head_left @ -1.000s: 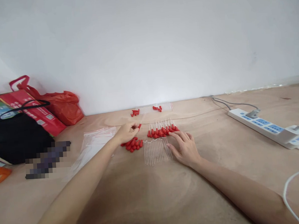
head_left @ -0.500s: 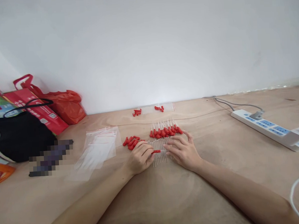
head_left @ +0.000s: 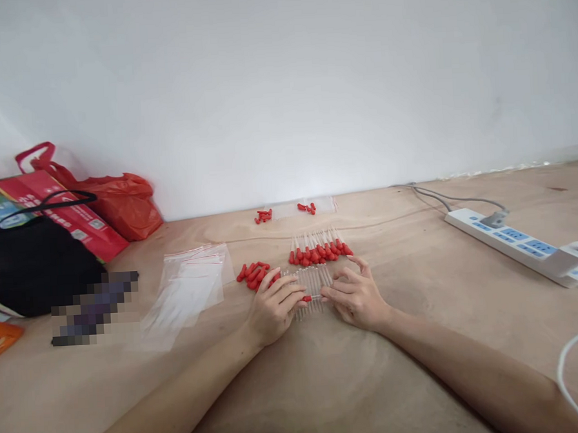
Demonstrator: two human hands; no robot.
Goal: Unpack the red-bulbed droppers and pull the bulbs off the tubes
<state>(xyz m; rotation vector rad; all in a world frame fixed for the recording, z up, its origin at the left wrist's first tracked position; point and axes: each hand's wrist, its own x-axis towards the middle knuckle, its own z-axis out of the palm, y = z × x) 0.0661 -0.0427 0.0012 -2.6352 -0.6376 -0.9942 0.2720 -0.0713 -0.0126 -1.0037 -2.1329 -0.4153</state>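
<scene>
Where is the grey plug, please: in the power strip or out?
In: the grey plug sits pressed onto the white power strip.

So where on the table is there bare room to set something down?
Bare table lies between the forearms, and between right forearm and power strip. Crowded: around left hand and right hand, with tubes, red bulbs and droppers; far left, with bags.

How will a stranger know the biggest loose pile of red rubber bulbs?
On the brown wooden table, find the flat clear plastic bags. The loose red rubber bulb pile lies just right of them. It shows no fitted tubes, and lies nearer than the two small red groups by the wall.
</scene>
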